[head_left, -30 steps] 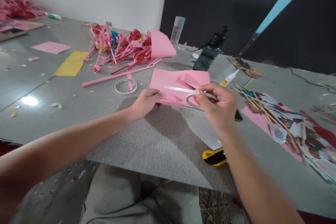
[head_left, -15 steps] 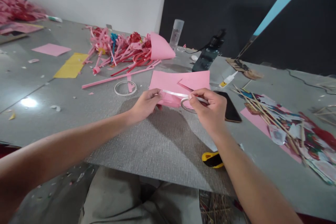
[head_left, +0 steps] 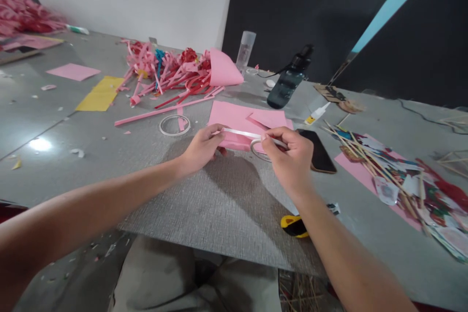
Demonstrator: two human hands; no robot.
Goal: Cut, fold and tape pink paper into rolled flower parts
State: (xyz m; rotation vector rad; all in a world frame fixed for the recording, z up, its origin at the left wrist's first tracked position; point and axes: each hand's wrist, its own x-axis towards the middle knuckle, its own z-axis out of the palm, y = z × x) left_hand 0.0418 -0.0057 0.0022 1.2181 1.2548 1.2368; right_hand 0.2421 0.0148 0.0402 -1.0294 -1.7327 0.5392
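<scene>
My right hand (head_left: 288, 156) grips a thin roll of white tape (head_left: 260, 147), and a strip of tape (head_left: 239, 133) runs from it leftward. My left hand (head_left: 200, 148) pinches the free end of that strip against the near edge of a folded pink paper sheet (head_left: 237, 119) lying on the grey textured mat (head_left: 219, 200). Both hands sit side by side at the sheet's front edge.
A second tape ring (head_left: 174, 125) lies left of the sheet. A dark phone (head_left: 319, 155) and a yellow-black cutter (head_left: 294, 225) are near my right arm. Pink and red paper strips (head_left: 171, 70), a bottle (head_left: 288, 85), a clear cup (head_left: 245, 51), wooden skewers and cut-outs (head_left: 395, 170) crowd the table.
My right hand drew the tape roll slightly left and nearer, shortening the stretched strip. The left hand stayed on the paper's edge. The camera view shifted a little.
</scene>
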